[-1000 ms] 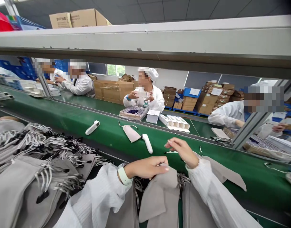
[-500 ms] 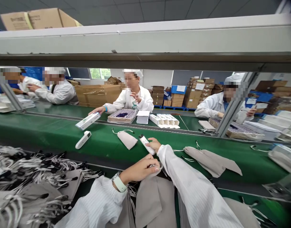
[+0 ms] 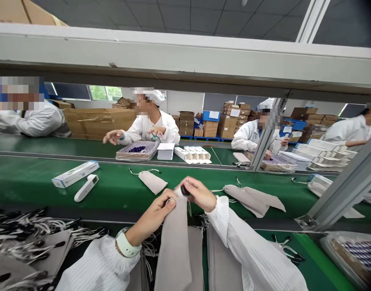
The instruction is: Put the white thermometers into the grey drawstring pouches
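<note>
Both hands pinched one grey pouch's mouth: the left hand gripped the grey pouch, the right hand pressed a white device in.

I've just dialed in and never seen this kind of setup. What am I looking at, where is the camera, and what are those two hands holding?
The camera sits on a worker's head, looking forward and down. The left hand grips the top edge of a grey fabric pouch. The right hand holds a small device with a dark tip at the pouch's mouth. Ahead runs a green conveyor belt, carrying a white boxed item, a loose white handheld device and another pouch. More pouches with cords lie piled at lower left. Other workers in white sit across the belt.
</note>
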`<state>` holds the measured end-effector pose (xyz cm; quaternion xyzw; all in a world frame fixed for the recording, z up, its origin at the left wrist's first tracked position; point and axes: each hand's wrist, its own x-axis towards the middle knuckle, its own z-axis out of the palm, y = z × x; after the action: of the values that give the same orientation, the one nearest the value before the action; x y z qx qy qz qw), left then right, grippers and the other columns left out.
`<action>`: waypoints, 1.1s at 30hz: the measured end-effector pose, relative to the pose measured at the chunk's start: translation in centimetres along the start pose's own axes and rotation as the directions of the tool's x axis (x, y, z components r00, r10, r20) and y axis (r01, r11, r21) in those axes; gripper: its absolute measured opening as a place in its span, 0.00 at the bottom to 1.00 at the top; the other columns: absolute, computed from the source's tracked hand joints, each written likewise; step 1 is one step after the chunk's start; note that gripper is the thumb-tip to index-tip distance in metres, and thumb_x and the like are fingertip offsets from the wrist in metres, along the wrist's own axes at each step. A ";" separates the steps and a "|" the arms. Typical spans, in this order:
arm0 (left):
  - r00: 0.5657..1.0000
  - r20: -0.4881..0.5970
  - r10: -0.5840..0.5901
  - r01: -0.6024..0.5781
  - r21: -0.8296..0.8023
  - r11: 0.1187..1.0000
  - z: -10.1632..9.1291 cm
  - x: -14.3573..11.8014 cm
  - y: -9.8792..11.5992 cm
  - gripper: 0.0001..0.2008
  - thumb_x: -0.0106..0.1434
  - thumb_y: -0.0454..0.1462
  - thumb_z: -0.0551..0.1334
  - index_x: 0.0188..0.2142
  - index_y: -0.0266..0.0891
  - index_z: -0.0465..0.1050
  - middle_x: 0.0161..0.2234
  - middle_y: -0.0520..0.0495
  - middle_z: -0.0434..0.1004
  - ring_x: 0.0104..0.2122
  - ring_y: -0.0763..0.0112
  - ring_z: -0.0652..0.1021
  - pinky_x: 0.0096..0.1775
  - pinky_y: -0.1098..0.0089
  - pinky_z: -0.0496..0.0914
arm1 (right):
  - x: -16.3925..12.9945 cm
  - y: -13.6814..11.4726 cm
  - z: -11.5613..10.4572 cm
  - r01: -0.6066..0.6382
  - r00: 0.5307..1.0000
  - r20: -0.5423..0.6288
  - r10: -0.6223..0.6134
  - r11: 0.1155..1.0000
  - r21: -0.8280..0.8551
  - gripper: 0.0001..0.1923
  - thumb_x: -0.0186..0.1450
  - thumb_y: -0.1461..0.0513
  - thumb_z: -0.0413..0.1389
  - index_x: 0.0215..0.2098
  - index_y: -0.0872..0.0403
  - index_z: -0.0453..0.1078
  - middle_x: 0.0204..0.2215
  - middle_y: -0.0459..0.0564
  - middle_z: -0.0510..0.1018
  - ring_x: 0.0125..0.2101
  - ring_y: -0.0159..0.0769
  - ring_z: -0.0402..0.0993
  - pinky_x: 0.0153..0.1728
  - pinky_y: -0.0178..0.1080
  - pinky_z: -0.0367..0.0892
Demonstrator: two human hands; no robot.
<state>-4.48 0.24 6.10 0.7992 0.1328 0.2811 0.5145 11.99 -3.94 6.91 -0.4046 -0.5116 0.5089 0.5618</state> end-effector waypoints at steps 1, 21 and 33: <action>0.999 -0.040 0.008 -0.008 0.006 1.000 0.0 0.0 0.2 0.12 0.62 0.44 0.47 0.29 0.38 0.59 0.31 0.52 0.55 0.32 0.73 0.62 0.36 0.75 0.58 | -0.1 0.2 0.3 -0.025 0.998 0.052 0.029 0.997 -0.069 0.21 0.53 0.46 0.52 0.28 0.56 0.63 0.26 0.45 0.66 0.23 0.26 0.64 0.22 0.29 0.62; 0.962 0.024 -0.274 0.262 -0.373 0.890 1.9 -6.2 7.6 0.16 0.62 0.46 0.46 0.25 0.39 0.58 0.16 0.57 0.43 0.15 0.79 0.48 0.17 0.77 0.46 | -1.6 -1.0 -1.2 0.104 0.935 0.346 0.076 0.875 -0.473 0.31 0.50 0.46 0.53 0.46 0.55 0.59 0.29 0.48 0.72 0.18 0.23 0.60 0.19 0.27 0.58; 0.989 -0.138 -0.052 0.111 0.457 0.883 2.4 -2.2 4.1 0.17 0.62 0.44 0.47 0.26 0.38 0.66 0.16 0.55 0.53 0.16 0.77 0.56 0.21 0.74 0.50 | 0.2 -0.6 -6.7 -0.153 0.770 -0.569 -0.288 0.783 -0.603 0.20 0.50 0.54 0.56 0.38 0.55 0.64 0.37 0.52 0.71 0.39 0.40 0.67 0.40 0.40 0.63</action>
<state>-5.17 -4.43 8.34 0.8738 0.2607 0.2676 0.3112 18.65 -3.41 6.50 -0.6925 -0.4439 0.1237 0.5550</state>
